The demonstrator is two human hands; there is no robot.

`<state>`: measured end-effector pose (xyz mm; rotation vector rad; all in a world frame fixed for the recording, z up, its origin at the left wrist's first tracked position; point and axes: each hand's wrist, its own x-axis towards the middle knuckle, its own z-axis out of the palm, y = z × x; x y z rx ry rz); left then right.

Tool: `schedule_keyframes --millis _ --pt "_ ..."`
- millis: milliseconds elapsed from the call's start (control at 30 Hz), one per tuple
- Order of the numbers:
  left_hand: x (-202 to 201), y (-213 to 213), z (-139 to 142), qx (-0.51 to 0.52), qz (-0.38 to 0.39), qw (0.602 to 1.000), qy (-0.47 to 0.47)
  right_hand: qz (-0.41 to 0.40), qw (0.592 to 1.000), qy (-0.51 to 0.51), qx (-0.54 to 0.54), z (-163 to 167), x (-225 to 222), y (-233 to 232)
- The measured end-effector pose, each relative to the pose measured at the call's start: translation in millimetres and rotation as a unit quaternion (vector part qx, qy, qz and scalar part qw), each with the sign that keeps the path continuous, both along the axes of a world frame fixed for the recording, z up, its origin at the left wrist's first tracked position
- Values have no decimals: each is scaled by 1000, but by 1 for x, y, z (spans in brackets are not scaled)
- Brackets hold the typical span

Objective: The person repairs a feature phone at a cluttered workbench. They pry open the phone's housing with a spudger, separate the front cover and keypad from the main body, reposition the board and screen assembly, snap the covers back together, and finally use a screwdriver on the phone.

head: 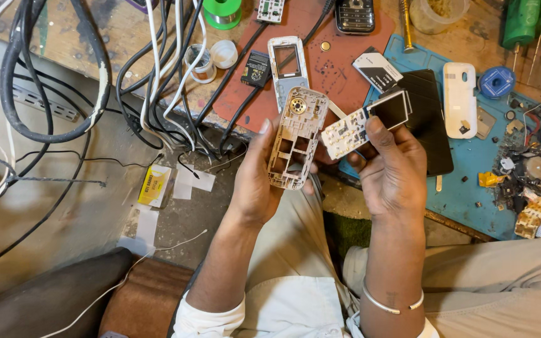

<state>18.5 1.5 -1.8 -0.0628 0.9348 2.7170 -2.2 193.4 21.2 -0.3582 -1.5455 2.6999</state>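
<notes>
Left hand [255,181] curled around white plastic phone frame [297,138], held upright over the lap, cut-outs and round speaker showing; right hand [391,169] pinching circuit board with small dark screen [364,122] between thumb and fingers, just beside the frame. Behind: red mat [339,69] bearing white front bezel [287,66], black battery [257,69], dark keypad phone [354,15]; blue mat [471,169] bearing white back cover [459,100], black flat panel [430,119], blue solder reel [496,82], scattered broken parts [527,181]. Left: tangle of black and white cables [158,69] hanging over worn wooden bench [120,31]; paper scraps on dusty concrete floor [82,206].
</notes>
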Motion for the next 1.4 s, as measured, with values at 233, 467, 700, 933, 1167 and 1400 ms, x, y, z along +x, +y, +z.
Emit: schedule_keyframes --millis 233,467,700,933,1167,1400 --pt "5 -4 -1 41 -48 998 -4 83 972 147 164 23 23 -17" --pt "4 -2 5 43 -62 997 12 133 953 175 209 33 24 -29" --pt "5 2 3 34 -56 998 13 153 941 154 260 27 22 -28" --pt "6 3 6 14 -65 997 39 149 923 177 306 23 22 -27" --pt "5 4 11 17 -63 996 63 90 859 264 430 25 23 -28" --pt "4 5 6 13 -41 998 35 15 775 303 555 28 18 -23"
